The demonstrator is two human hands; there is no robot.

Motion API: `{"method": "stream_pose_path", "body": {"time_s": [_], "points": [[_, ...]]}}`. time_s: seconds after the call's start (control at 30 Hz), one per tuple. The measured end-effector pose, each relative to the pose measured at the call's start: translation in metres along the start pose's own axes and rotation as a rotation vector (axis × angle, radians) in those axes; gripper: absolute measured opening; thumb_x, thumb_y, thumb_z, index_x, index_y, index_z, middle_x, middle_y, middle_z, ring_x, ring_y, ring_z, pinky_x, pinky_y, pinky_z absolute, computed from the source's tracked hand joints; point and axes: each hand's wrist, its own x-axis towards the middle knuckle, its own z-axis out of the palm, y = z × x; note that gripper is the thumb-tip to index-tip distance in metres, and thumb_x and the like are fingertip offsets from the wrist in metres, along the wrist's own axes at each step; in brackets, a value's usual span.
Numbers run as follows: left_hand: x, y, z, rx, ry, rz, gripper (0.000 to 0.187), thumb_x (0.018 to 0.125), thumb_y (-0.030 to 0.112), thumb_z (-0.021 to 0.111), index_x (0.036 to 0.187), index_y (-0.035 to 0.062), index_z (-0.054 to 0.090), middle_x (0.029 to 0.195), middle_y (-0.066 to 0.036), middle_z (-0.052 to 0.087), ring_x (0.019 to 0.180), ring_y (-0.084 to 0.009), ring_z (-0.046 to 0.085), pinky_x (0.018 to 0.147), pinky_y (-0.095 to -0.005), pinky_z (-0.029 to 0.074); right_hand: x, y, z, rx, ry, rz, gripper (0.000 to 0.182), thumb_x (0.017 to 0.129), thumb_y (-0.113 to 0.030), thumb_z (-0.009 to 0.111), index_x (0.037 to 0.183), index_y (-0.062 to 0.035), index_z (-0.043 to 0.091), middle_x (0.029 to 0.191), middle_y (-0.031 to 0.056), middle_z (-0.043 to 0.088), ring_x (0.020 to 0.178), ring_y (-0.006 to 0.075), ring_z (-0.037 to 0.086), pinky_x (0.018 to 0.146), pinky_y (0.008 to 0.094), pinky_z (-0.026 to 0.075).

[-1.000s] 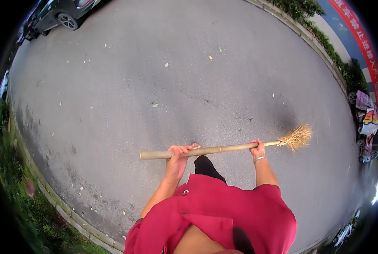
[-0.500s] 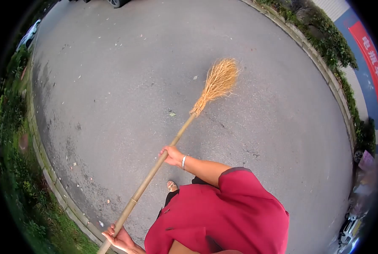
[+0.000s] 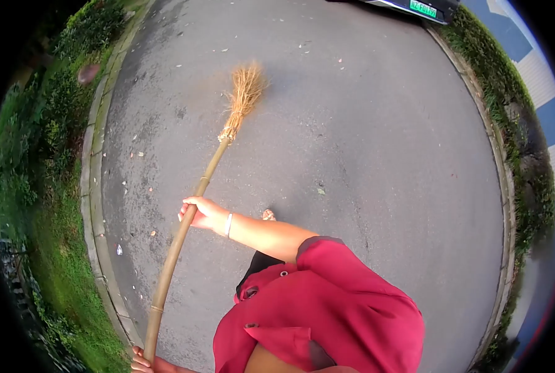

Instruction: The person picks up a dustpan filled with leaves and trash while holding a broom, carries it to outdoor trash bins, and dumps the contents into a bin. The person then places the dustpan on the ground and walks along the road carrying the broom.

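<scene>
Wears a loose red top (image 3: 346,298). Grips the broom (image 3: 176,245) with left hand (image 3: 144,363) low at the picture's lower left, fingers wrapped on the handle (image 3: 159,292), partly cut off by the picture edge. Holds the same handle farther up with right hand (image 3: 201,212), thumb and fingers closed round it; white band (image 3: 228,224) on that wrist. Shows a bit of black trousers (image 3: 257,266) and one foot (image 3: 268,214) past the top's edge. Slants the broom away from the body, from lower left to upper middle, with tan bristles (image 3: 247,90) spread at the far end over grey road (image 3: 389,149); can't tell if touching it. See small leaf (image 3: 321,191) right of the handle, stone kerb (image 3: 92,168) and grass (image 3: 66,280) along the left, hedge (image 3: 495,71) along the right, dark car (image 3: 395,5) with green plate (image 3: 423,8) at top.
</scene>
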Motion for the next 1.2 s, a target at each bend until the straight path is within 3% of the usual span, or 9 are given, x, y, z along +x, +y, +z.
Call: {"method": "stream_pose_path", "body": {"time_s": [0.13,0.2,0.27,0.37,0.47,0.63,0.77,0.97,1.2], "points": [[0.035,-0.104,-0.037,-0.213,0.232,-0.075,0.038,0.088,0.033,0.048,0.061,0.0144,0.03,0.057,0.003,0.026,0.06,-0.012,0.031,0.089,-0.0377,0.03,-0.001,-0.059,-0.021,0.053,0.079,-0.124,0.009,0.076,-0.003,0.055,0.074,-0.0016,0.046,0.067,0.0106,0.049,0.07,0.0237,0.05,0.077,0.0389,0.043],[0.053,-0.174,-0.036,-0.307,0.275,-0.183,0.038,0.089,0.034,0.046,0.062,0.0135,0.03,0.057,0.003,0.027,0.061,-0.0121,0.033,0.086,-0.0364,0.032,-0.016,-0.108,-0.027,0.108,0.251,-0.22,0.01,0.075,-0.004,0.056,0.073,-0.0022,0.047,0.067,0.0105,0.05,0.069,0.024,0.05,0.078,0.0391,0.043],[0.073,-0.243,-0.009,-0.273,0.233,-0.368,0.036,0.089,0.036,0.046,0.064,0.0137,0.032,0.059,0.003,0.032,0.063,-0.0136,0.036,0.085,-0.0374,0.034,-0.034,-0.168,-0.051,0.032,0.214,-0.378,0.009,0.074,-0.005,0.057,0.071,-0.0023,0.049,0.067,0.01,0.052,0.069,0.0232,0.05,0.078,0.0377,0.043],[0.111,-0.336,0.067,-0.363,0.137,-0.653,0.033,0.085,0.037,0.052,0.068,0.0123,0.038,0.064,0.0,0.039,0.071,-0.0172,0.042,0.083,-0.0384,0.036,-0.074,-0.255,-0.069,-0.006,0.265,-0.71,0.009,0.075,-0.006,0.057,0.069,-0.0037,0.051,0.067,0.0086,0.054,0.07,0.0228,0.053,0.079,0.0363,0.044],[0.137,-0.422,0.148,-0.501,0.023,-0.872,0.027,0.084,0.03,0.056,0.07,0.0103,0.044,0.067,-0.002,0.045,0.074,-0.0177,0.045,0.084,-0.0377,0.036,-0.114,-0.322,-0.076,0.062,0.487,-0.947,0.015,0.081,-0.011,0.052,0.068,-0.0046,0.049,0.069,0.0083,0.056,0.073,0.0215,0.056,0.078,0.0389,0.046],[0.166,-0.511,0.289,-0.604,-0.176,-1.058,0.02,0.084,0.022,0.056,0.071,0.0093,0.048,0.07,-0.003,0.049,0.08,-0.0191,0.048,0.086,-0.0379,0.036,-0.156,-0.439,-0.113,0.371,0.725,-1.086,0.014,0.079,-0.005,0.041,0.066,-0.0073,0.042,0.054,0.0025,0.043,0.047,0.0154,0.043,0.047,0.0289,0.046],[0.215,-0.57,0.353,-0.639,-0.266,-1.041,0.017,0.085,0.02,0.056,0.074,0.0092,0.048,0.072,-0.004,0.051,0.082,-0.0207,0.049,0.086,-0.0391,0.035,-0.124,-0.527,-0.123,0.433,0.745,-1.014,0.016,0.078,-0.005,0.041,0.063,-0.0081,0.04,0.053,0.0017,0.04,0.046,0.0147,0.042,0.046,0.028,0.044],[0.324,-0.604,0.335,-0.365,0.094,-0.885,0.024,0.083,0.024,0.057,0.069,0.0104,0.044,0.067,-0.003,0.044,0.076,-0.0187,0.045,0.085,-0.0377,0.035,0.07,-0.614,-0.031,0.222,0.814,-0.671,0.013,0.08,-0.004,0.044,0.068,-0.0055,0.04,0.06,0.0046,0.042,0.055,0.0182,0.043,0.054,0.0321,0.044],[0.346,-0.558,0.322,-0.103,0.588,-0.593,0.027,0.085,0.031,0.054,0.07,0.0136,0.039,0.07,0.002,0.038,0.086,-0.0177,0.044,0.095,-0.0399,0.03,0.324,-0.618,0.092,-0.191,0.521,-0.165,0.01,0.079,-0.004,0.046,0.07,-0.0028,0.042,0.059,0.0089,0.041,0.053,0.0224,0.043,0.056,0.0387,0.044]]}}
